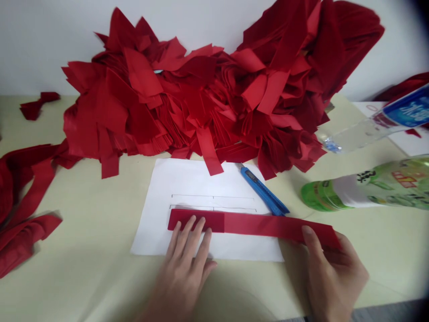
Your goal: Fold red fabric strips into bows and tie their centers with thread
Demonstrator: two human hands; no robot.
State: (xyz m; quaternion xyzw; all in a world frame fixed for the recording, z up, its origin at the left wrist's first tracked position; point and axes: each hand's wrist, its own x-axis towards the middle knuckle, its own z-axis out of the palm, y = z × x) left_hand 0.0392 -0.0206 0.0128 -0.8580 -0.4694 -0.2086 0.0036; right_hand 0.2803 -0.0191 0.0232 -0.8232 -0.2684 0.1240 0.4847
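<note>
on the white sheet (150, 214), the red strip's (251, 223) doubled part is pressed flat by the left hand (184, 268), fingers slightly spread; past the sheet's right edge, its end is pinched by the right hand (335, 273). light, limp handling is expected, best steadied by both ends. more room is offered near-left of the sheet; movement is bounded by the red pile (201, 94) beyond it and the green bottle (385, 183) to its right

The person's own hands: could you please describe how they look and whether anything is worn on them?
The left hand and the right hand are both bare and slim-fingered; no glove, watch, bracelet or sleeve shows on either.
</note>
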